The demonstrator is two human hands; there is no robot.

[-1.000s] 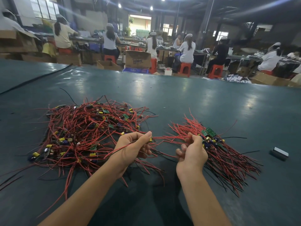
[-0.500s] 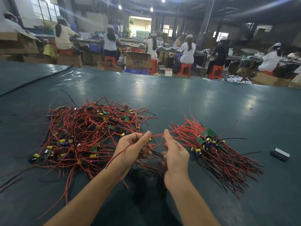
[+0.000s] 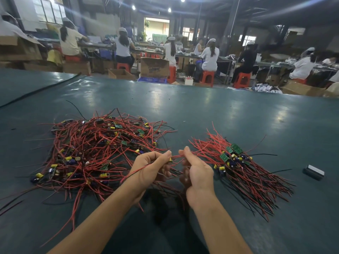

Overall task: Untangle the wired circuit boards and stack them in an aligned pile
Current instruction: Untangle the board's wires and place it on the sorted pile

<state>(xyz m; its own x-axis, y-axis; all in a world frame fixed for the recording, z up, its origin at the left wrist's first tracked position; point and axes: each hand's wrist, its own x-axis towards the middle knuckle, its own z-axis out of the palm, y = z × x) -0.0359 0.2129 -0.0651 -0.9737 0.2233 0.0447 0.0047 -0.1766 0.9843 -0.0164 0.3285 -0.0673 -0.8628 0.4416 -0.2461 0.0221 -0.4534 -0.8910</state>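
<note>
Pinching: left hand and right hand both nipping one red wire between them.
Tangled boards: lying left of left hand.
Stacked boards: lying just right of right hand.
Risk: tugging hard, possibly snagging the tangle, dragging it, snapping solder joints.

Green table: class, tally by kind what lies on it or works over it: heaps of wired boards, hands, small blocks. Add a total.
Heaps of wired boards: 2, the tangled heap and the aligned pile
Hands: 2, the left hand and the right hand, both pinching a red wire
Blocks: 1, the small dark block
Total: 5
</note>
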